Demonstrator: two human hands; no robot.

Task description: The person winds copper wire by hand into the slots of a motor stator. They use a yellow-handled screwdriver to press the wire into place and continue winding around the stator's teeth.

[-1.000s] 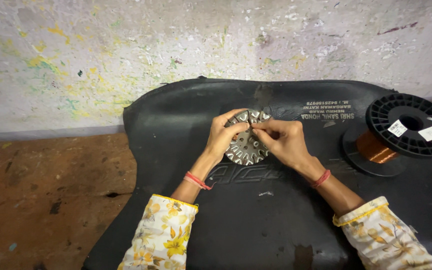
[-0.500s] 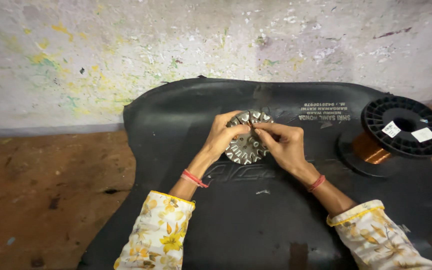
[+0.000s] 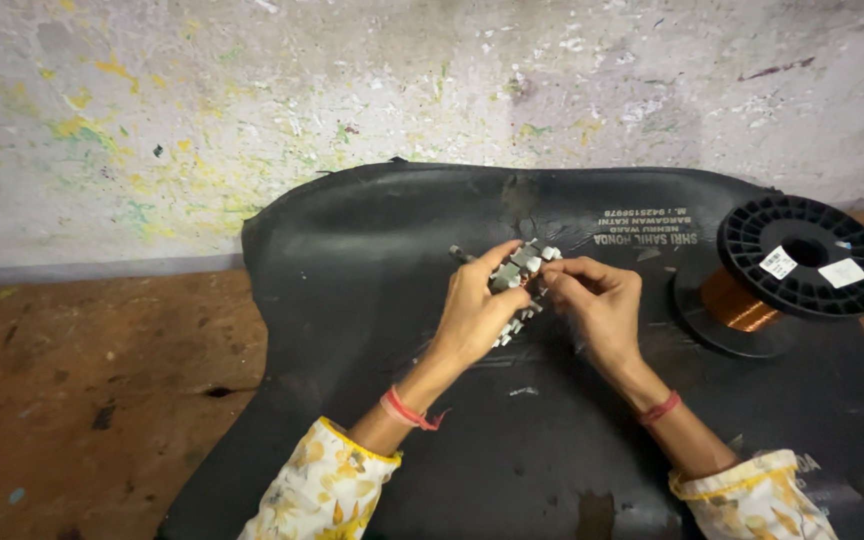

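Observation:
My left hand point(image 3: 477, 312) grips a round metal toothed core point(image 3: 524, 268), a stator-like part with many silver teeth, and holds it tilted over a black rubber mat point(image 3: 372, 300). My right hand point(image 3: 600, 300) pinches at the core's right edge with thumb and forefinger; whether a fine wire runs through those fingers is too small to tell. A short dark shaft sticks out of the core toward the upper left. Both wrists wear red thread bands, and both sleeves are floral yellow and white.
A black plastic spool of copper wire point(image 3: 787, 270) stands on the mat to the right of my hands. A paint-spattered pale wall point(image 3: 352, 100) rises behind the mat. Brown worn floor point(image 3: 82, 380) lies to the left.
The core has turned from lying face-up to a more edge-on tilt in my hands. My left hand now covers more of it, and both hands sit slightly higher.

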